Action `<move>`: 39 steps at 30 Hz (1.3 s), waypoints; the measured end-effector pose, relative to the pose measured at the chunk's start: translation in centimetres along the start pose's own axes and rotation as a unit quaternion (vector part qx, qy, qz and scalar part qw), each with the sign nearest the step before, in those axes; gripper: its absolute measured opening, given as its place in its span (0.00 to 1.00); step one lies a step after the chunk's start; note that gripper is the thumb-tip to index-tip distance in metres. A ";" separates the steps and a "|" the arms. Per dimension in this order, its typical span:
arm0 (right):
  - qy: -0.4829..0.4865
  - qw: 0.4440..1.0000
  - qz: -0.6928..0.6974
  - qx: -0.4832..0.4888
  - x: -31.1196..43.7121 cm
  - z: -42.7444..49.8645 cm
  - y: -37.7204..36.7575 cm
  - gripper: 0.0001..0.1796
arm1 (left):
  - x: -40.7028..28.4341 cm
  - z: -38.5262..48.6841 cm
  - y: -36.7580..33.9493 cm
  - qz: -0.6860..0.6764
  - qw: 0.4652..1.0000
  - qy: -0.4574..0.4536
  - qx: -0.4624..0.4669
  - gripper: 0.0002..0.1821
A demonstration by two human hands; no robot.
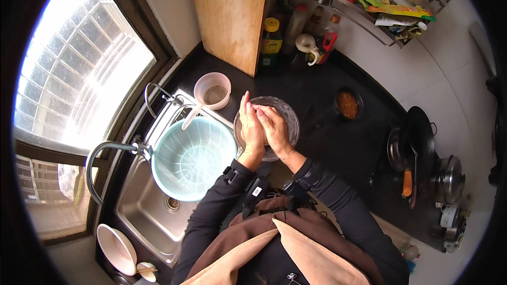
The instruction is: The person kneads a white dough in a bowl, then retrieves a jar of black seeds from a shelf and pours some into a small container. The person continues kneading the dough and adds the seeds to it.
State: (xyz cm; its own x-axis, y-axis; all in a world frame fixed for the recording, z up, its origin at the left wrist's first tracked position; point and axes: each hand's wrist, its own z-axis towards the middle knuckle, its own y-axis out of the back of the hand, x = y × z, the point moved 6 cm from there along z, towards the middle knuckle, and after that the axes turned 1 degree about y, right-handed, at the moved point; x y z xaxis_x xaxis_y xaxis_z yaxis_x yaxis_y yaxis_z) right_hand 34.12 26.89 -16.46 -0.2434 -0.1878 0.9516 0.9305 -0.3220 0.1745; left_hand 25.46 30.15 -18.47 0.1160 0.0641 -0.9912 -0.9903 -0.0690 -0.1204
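Note:
My left hand [252,128] and my right hand [275,128] are pressed together, palms facing, above a round metal bowl [292,115] on the black counter. The bowl's inner wall has whitish smears, and my hands hide much of its inside. Whether something small lies between my palms cannot be seen. Just left of the bowl, a light-blue plastic colander [194,159] rests over the sink. Behind it stands a translucent plastic dipper [213,90] with some cloudy contents, its handle reaching over the colander's rim.
Around the hands are a steel sink [158,213], a curved faucet [93,166], a wooden cutting board [231,21] against the wall, a yellow-capped bottle [271,43], a small pan of reddish-brown sauce [347,104], a black wok [418,142] and a white bowl [117,249].

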 end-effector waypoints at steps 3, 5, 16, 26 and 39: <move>-0.011 0.997 -0.002 -0.070 0.6 -1.6 0.4 0.10 | -0.4 -0.8 -0.3 -0.019 0.998 -0.016 0.056 0.26; -0.024 0.996 -0.080 -0.043 0.4 -1.5 0.3 0.11 | 1.4 -1.3 -0.8 -0.229 0.961 0.127 0.086 0.27; 0.089 0.973 -0.180 0.110 1.6 0.8 -0.9 0.34 | 4.3 1.5 -1.7 -0.436 0.829 0.317 0.148 0.29; -0.193 0.966 0.165 0.049 -3.1 -0.2 0.3 0.38 | -0.7 -0.8 -0.5 0.009 0.999 0.031 0.030 0.32; 0.227 0.832 -0.432 0.266 5.5 3.3 1.9 0.35 | 3.6 -1.9 -1.4 -0.404 0.795 0.439 0.107 0.26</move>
State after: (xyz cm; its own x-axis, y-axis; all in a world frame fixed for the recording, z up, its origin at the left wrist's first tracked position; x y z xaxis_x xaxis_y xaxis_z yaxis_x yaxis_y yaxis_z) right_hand 35.48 28.29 -10.03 -0.8499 -0.4684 0.2414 0.3157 -0.0857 0.9450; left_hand 27.44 28.64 -21.96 0.6368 -0.7248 -0.2628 -0.5441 -0.1809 -0.8193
